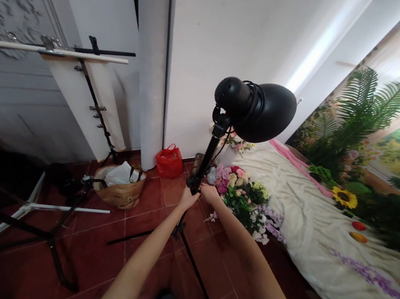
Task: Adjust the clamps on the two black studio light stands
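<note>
The left hand is wrapped round the black lamp stand mid-frame, maybe keeping it steady. The right hand touches its joint; how closed, nobody can tell. Spread legs likely stop tipping.

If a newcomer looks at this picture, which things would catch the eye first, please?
Probably the large black lamp near the middle, on a stand that both hands hold. Next might come the bright red bag on the tiled floor behind it, and the yellow sunflower at the right, by the pale cloth.
</note>
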